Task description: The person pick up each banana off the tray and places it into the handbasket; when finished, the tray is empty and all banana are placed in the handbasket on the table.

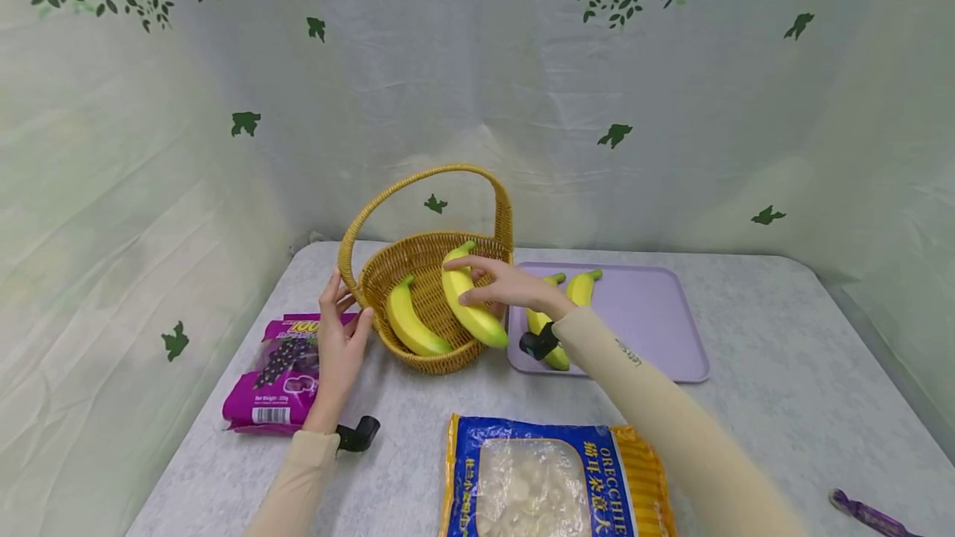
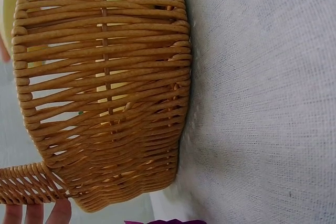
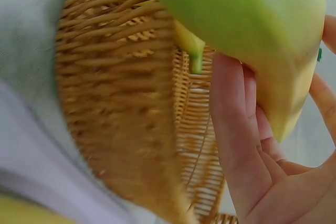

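Note:
A banana (image 1: 472, 305) is held by my right hand (image 1: 507, 284) over the right side of a wicker basket (image 1: 440, 363). The right wrist view shows the fingers (image 3: 236, 114) around this banana (image 3: 262, 19), close above the basket's rim. Inside the basket lies another banana (image 1: 414, 326). At the basket's left side, my left hand (image 1: 343, 346) grips the foot of the handle (image 1: 351, 243). In the left wrist view, fingertips (image 2: 60, 211) touch the handle's base, beside the woven wall (image 2: 105, 93).
Two more bananas (image 1: 581, 288) lie on a lilac tray (image 1: 649, 321) right of the basket. A purple grape-printed bag (image 1: 276, 379) is by my left forearm. In front lies a blue and yellow pasta bag (image 1: 552, 479). A purple stick-like object (image 1: 869, 512) is at the right front.

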Action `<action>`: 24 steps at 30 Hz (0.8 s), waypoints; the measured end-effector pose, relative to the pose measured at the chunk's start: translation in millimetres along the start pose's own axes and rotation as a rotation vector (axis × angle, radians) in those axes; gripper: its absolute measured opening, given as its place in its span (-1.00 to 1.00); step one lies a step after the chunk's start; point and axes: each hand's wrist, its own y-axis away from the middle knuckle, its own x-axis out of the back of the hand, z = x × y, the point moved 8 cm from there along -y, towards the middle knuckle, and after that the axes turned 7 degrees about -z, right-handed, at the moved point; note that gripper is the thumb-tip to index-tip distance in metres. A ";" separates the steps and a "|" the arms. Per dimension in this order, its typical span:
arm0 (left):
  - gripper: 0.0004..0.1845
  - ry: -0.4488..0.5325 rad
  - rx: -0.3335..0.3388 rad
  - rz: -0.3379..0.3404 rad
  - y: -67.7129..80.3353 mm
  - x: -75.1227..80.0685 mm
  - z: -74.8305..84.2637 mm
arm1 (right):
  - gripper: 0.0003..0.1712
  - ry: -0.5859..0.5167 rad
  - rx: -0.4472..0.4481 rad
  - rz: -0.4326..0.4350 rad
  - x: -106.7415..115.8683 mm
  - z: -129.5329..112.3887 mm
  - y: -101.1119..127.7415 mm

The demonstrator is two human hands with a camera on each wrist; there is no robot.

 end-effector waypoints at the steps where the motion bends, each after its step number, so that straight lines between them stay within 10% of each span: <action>1: -0.32 0.001 0.000 0.001 0.0 0.0 0.1 | -0.34 0.000 -0.001 0.004 -1.1 -2.1 -4.1; 24: -0.31 0.009 -0.010 0.000 0.8 -0.8 -1.6 | -0.40 0.186 -0.067 0.184 -26.8 3.1 -60.5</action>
